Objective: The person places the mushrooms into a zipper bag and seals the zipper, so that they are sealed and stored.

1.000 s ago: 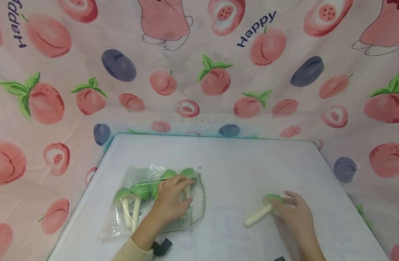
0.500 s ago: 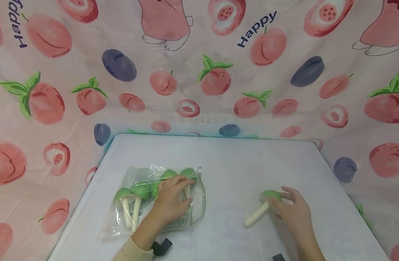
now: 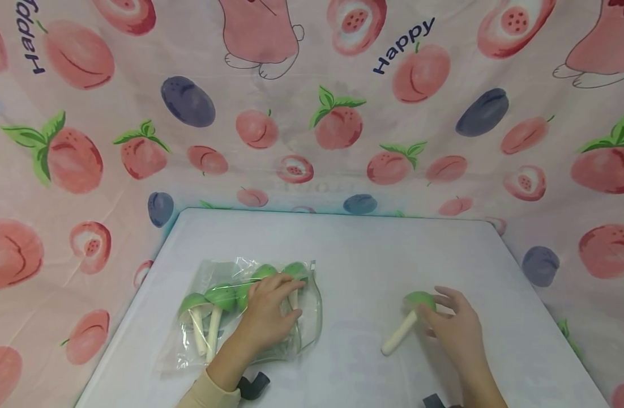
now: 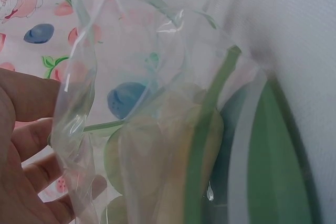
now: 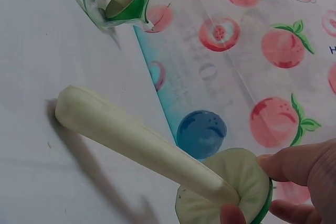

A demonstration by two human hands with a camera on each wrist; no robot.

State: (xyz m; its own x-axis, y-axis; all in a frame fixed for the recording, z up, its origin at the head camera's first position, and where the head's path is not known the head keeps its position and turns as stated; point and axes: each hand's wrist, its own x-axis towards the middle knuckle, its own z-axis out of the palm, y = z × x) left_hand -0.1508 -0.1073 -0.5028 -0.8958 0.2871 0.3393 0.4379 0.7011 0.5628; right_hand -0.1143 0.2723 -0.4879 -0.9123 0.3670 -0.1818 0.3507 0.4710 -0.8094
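Note:
A green-capped mushroom (image 3: 401, 334) with a pale stem leans over the table's right half, its stem end at the surface. My right hand (image 3: 460, 328) pinches it by the cap; the right wrist view shows the thumb and fingertips at the rim of the cap (image 5: 231, 177). On the left lies a clear plastic bag (image 3: 189, 354) with several similar mushrooms (image 3: 221, 297) inside. My left hand (image 3: 268, 311) lies over the bag and holds its film. In the left wrist view the fingers (image 4: 39, 171) are at the bag's edge, and one fingertip shows through the plastic.
Both hands work over a white table (image 3: 353, 255). A fruit-patterned cloth (image 3: 302, 113) hangs behind and at the sides. Black wrist-worn pieces (image 3: 253, 386) show beside the left wrist and near the bottom by the right one.
My right hand has moved slightly left and away from me, tilting the mushroom more upright as its cap rises; the stem end stays in place. The left hand and the bag have not moved.

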